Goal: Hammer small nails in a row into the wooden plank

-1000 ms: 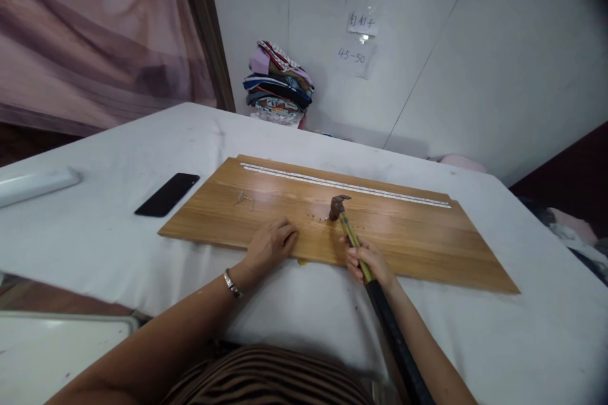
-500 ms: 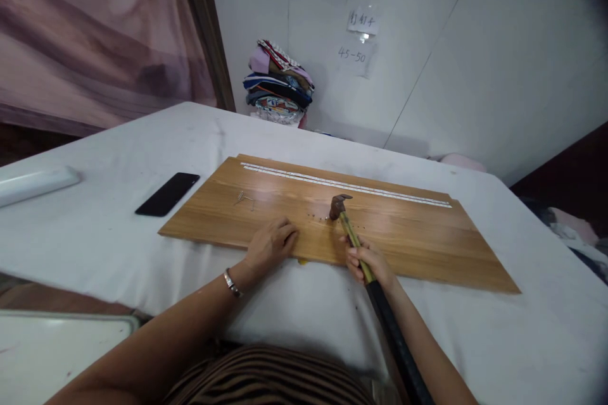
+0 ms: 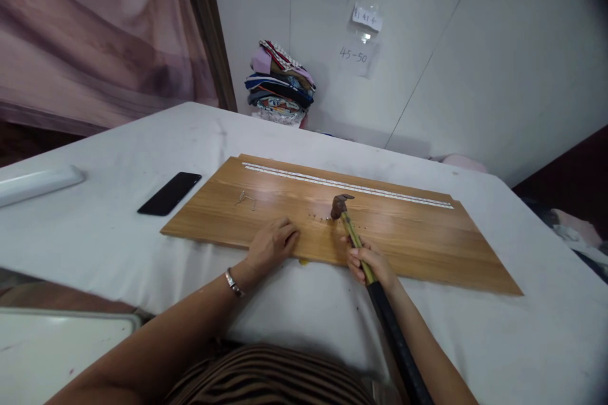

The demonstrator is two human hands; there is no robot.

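My right hand (image 3: 370, 261) is wrapped round the yellow and black handle of a claw hammer (image 3: 352, 231). Its rusty head is down at the wooden board (image 3: 427, 240), beside a row of small nail heads or holes (image 3: 319, 218); I cannot tell whether it touches a nail. My left hand (image 3: 273, 242) rests on the board's front edge, left of the hammer. The left fingers are curled together, with nothing visible in them. Several loose nails (image 3: 247, 199) lie on the board beyond my left hand.
Two white measuring strips (image 3: 349, 186) run along the board's far side. A black phone (image 3: 170, 193) lies on the white tablecloth (image 3: 156, 139) left of the board, with a white rounded object (image 3: 40, 185) farther left. Folded clothes (image 3: 280, 85) are stacked by the wall.
The view has shifted very slightly. Both hands and the hammer hold practically the same place on the board.
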